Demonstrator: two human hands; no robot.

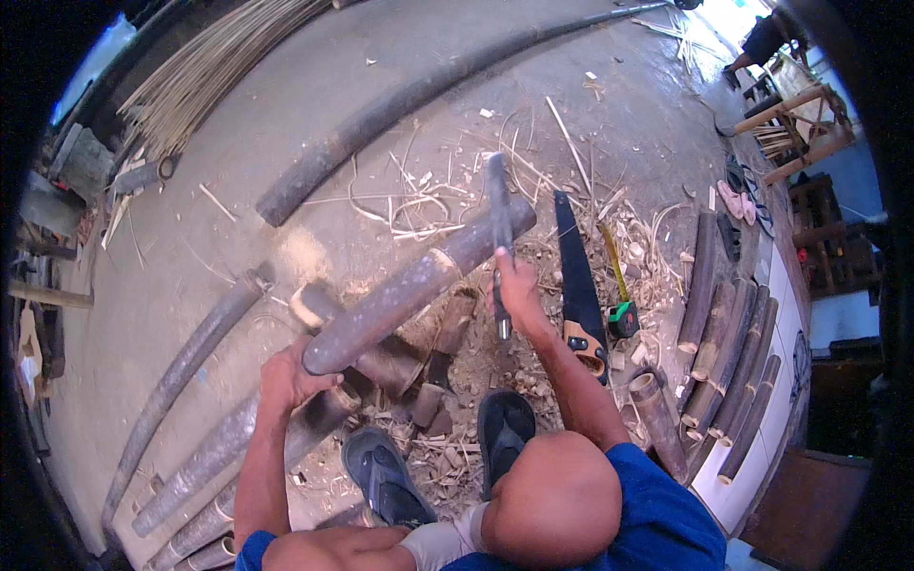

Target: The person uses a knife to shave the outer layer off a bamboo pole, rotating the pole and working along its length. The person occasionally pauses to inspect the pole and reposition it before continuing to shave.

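Observation:
A dark, mottled bamboo pole (395,300) slants up from lower left to upper right in front of me. Around its near end my left hand (288,374) is closed, the thumb reaching along the underside. My right hand (519,290) grips a knife (498,190) with a long blade, held upright across the pole near its far end; whether the blade touches the bamboo I cannot tell. Beneath the pole lie thick bamboo pieces (386,366), partly hidden by it. To the right of my right hand rests a handsaw (574,266) with a wooden handle.
Beside the saw is a green-and-black tape measure (624,320) with its yellow tape out. Cut bamboo lengths (728,357) lie in a row at right. Shavings (628,228) litter the floor. A long bamboo pole (381,114) lies beyond; thin strips (214,71) are bundled at far left.

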